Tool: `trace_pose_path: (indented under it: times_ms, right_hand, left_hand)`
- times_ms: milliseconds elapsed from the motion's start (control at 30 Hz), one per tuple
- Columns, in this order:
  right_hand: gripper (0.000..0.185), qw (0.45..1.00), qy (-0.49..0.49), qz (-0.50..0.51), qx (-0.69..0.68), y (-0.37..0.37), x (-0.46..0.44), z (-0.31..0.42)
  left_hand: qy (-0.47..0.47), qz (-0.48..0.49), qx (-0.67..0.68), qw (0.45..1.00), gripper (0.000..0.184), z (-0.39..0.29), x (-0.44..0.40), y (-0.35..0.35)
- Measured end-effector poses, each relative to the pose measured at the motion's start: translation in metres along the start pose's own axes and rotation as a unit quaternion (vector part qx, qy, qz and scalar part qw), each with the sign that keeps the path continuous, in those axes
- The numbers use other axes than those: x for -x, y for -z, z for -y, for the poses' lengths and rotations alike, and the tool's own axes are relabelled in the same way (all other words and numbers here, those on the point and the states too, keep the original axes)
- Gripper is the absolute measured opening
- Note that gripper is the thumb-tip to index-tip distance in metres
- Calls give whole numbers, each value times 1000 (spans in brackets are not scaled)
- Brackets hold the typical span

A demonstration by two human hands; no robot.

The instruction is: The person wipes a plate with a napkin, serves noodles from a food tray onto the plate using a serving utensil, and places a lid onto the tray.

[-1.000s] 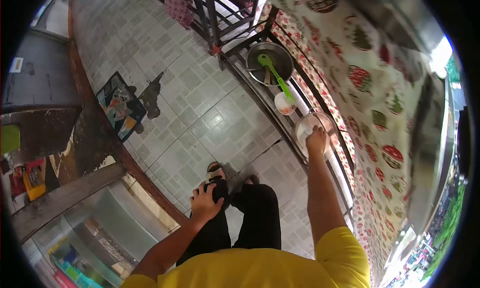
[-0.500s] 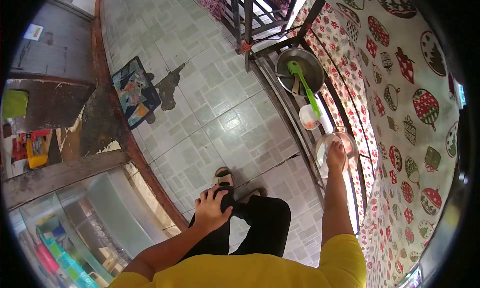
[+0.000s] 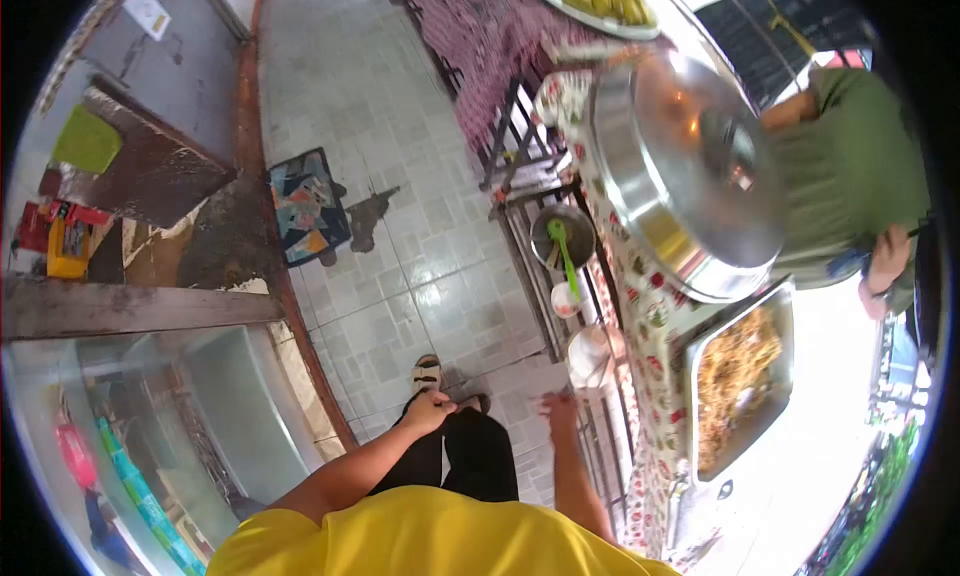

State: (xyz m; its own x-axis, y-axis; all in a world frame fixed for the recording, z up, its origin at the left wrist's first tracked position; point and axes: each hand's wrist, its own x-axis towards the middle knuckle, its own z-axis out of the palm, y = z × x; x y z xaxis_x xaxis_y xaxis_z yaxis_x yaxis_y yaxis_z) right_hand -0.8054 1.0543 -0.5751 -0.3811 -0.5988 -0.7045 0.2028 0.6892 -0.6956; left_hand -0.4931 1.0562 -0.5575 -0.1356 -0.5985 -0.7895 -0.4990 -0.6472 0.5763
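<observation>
Metal pot (image 3: 612,344), right of centre in the frame, looks stiff and likely slick, best held by its rim; the right hand (image 3: 560,412), fingers loosely spread, hangs just below, apart; the left hand (image 3: 428,410) curls by the knees (image 3: 476,438), its grip unclear.

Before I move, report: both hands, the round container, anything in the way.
Right hand looks empty, apart from round container; nothing seen between them. Left hand over left leg, grip unclear. Green utensil juts from metal pan nearby.
</observation>
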Motion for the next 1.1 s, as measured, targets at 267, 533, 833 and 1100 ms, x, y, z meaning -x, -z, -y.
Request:
trace_pose_path:
  times_ms: [267,533,833,1100]
  right_hand:
    - [30,934,-90,343,29,-137,175,193]
    - [29,940,6,340,-30,-253,155,294]
    - [36,917,25,389,-78,-376,63,432]
    - [28,908,137,396,-9,-489,2,553]
  left_hand:
    - [-63,87,227,968,46,-152,86,118]
    - [-221,-58,205,952,27,-230,99,230]
    - [-328,-204,127,914,29,-343,-6,353]
    - [-297,-224,68,926,29,-425,-66,481]
